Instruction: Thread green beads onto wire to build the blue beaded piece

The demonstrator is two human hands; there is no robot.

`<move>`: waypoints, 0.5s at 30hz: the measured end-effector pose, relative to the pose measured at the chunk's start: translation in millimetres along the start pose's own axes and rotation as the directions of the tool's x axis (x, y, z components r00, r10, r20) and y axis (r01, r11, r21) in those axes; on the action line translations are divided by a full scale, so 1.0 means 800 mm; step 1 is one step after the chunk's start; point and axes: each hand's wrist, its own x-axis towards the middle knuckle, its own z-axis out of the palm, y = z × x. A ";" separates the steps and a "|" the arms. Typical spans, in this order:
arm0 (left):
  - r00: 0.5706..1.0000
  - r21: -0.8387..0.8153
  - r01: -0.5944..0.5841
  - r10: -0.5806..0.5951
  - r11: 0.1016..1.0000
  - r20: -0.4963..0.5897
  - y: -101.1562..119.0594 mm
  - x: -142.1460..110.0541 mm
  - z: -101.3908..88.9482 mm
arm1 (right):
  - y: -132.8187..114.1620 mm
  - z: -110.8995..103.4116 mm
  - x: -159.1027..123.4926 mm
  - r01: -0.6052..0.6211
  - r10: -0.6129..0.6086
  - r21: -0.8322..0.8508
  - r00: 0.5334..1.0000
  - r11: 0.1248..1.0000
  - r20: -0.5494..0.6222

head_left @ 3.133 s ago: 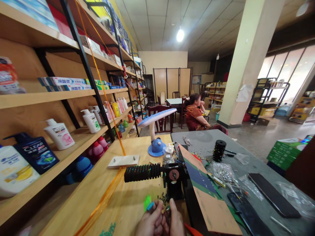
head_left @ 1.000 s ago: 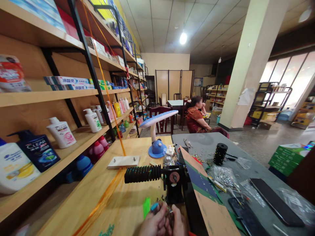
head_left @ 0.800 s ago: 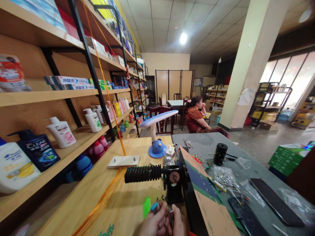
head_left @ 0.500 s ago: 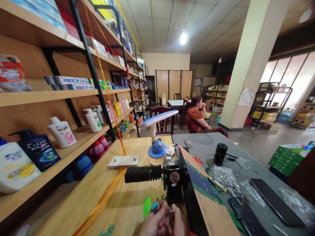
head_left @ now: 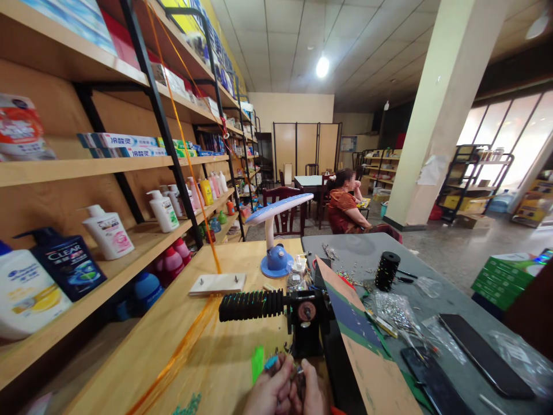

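Note:
At the bottom edge, my left hand and my right hand are pressed together over the wooden table, fingers pinched around small dark parts that I cannot make out. A small blue piece shows at my left fingertips, beside a bright green strip. Just beyond my hands stands a black winding machine with a ribbed black spool pointing left. An orange ribbon runs from the shelves down across the table.
Shelves with shampoo bottles line the left. A blue desk lamp, a white block, a cardboard sheet, a black reel, plastic bags and phones lie on the tables. A seated person is behind.
The view has tilted slightly since the earliest frame. My hands stay together at the bottom edge, with only slight finger movement.

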 end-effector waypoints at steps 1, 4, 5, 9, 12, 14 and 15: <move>1.000 0.005 -0.001 0.001 1.000 -0.007 0.000 0.000 0.000 | -0.001 -0.001 0.001 -0.002 0.001 0.026 1.000 1.000 0.019; 1.000 0.021 -0.002 0.002 1.000 -0.012 0.000 -0.001 0.002 | -0.008 -0.002 0.001 0.000 -0.002 0.072 0.999 0.997 0.033; 1.000 0.023 0.002 -0.002 1.000 -0.012 0.000 -0.002 0.003 | -0.011 -0.002 0.000 -0.011 0.009 0.071 1.000 0.997 0.028; 0.999 -0.006 0.016 -0.016 1.000 -0.030 0.003 -0.003 0.005 | -0.022 -0.004 -0.003 -0.055 0.052 0.104 0.998 0.993 0.037; 0.999 -0.014 0.012 -0.012 1.000 -0.032 0.004 -0.003 0.005 | -0.028 -0.006 -0.004 -0.046 0.045 0.121 0.999 0.992 0.013; 0.999 -0.004 0.008 -0.009 1.000 -0.031 0.004 -0.003 0.005 | -0.030 -0.007 -0.005 -0.035 0.035 0.138 0.999 0.990 0.004; 0.999 0.002 0.007 -0.007 1.000 -0.031 0.003 -0.003 0.005 | -0.031 -0.007 -0.005 -0.026 0.025 0.151 1.000 0.988 0.007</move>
